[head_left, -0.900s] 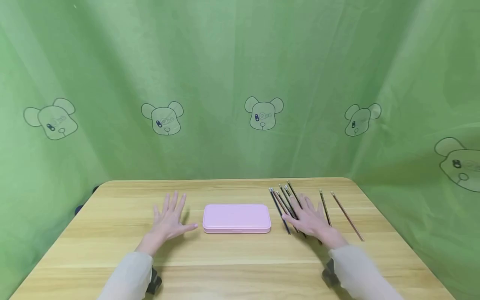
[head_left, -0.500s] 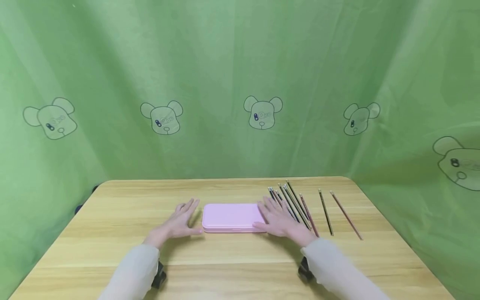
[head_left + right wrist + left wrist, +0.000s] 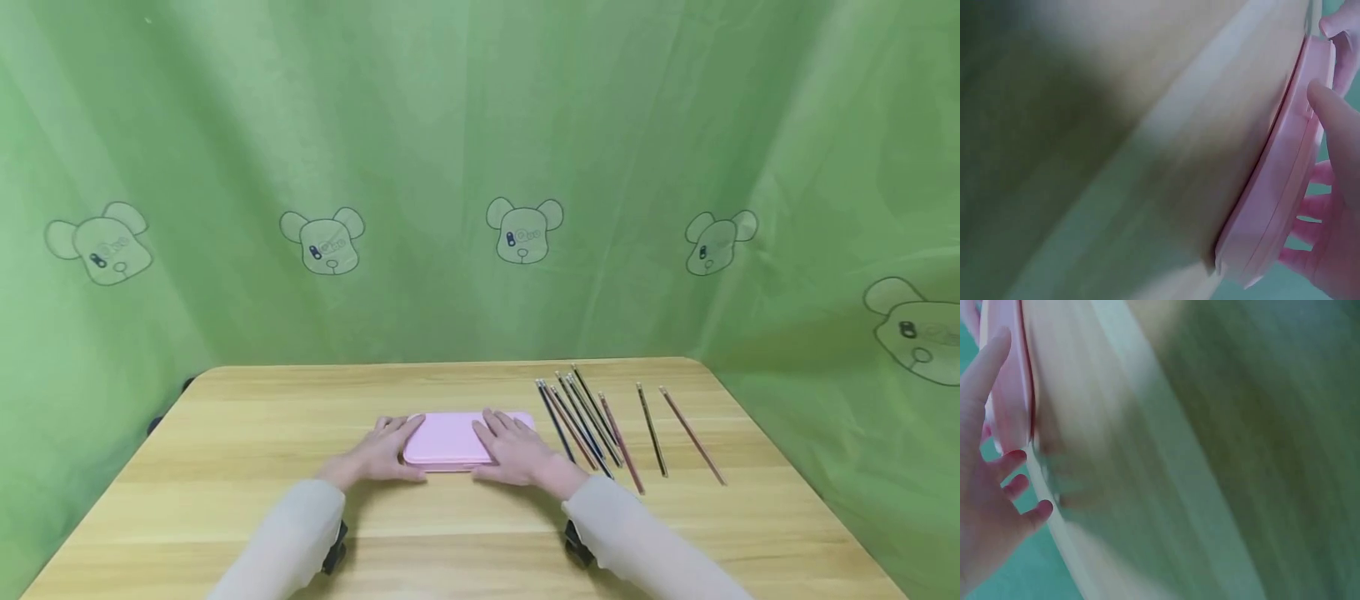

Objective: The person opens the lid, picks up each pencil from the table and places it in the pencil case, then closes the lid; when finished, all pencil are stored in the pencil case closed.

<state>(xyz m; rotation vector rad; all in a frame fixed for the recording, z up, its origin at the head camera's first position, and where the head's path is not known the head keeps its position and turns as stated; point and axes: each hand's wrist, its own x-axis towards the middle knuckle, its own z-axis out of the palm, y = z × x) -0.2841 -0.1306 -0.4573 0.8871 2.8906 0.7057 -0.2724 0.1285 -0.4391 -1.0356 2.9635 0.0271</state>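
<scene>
A closed pink pencil case [image 3: 450, 435] lies flat on the table. My left hand [image 3: 384, 450] is at its left end, index finger along the lid's edge and thumb by the front corner. In the left wrist view its thumb [image 3: 988, 365] overlaps the case's front, and the other fingers spread loosely past the end. My right hand [image 3: 517, 450] lies over the lid's right half with fingers extended. The right wrist view shows its thumb [image 3: 1329, 103] at the front clasp and the fingers across the lid.
Right of the case, several pencils [image 3: 592, 417] lie side by side in a slanted group. Farther right are two separate pencils, one dark [image 3: 652, 429] and one reddish [image 3: 692, 433]. Behind the wooden table [image 3: 285, 400] hangs a green curtain [image 3: 420, 300] with bear-head drawings.
My right hand has moved left from over the pencils onto the pencil case's lid. My left hand has moved right to the case's left end. The case stays in place.
</scene>
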